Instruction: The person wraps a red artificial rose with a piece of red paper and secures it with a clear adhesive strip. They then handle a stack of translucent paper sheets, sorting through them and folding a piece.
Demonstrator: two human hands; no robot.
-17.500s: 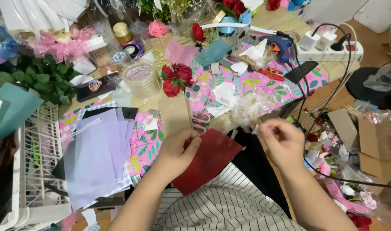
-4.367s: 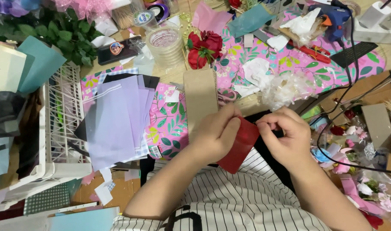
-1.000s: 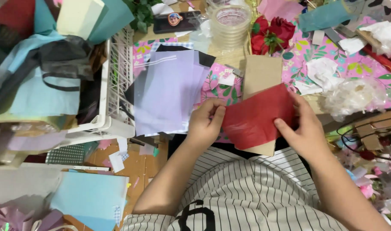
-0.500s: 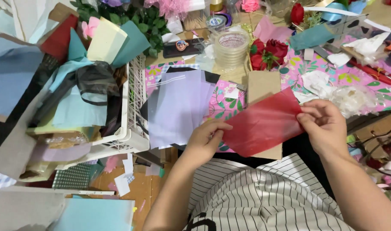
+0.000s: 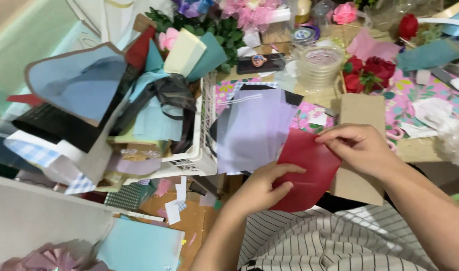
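Two hands share one red sheet point(image 5: 309, 173), its long axis running from 7 to 1 o'clock: the left hand point(image 5: 262, 188) pinches the lower edge, the right hand point(image 5: 360, 148) grips the top corner, above brown card point(image 5: 362, 113); lilac sheets point(image 5: 252, 128) lie at 10 o'clock.

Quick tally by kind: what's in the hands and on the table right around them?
Hands: 2, left hand and right hand, both on the red sheet
Red sheet: 1
Lilac sheets, a stack: 1
Brown card: 1
Clear tub: 1
White basket: 1
Total: 7
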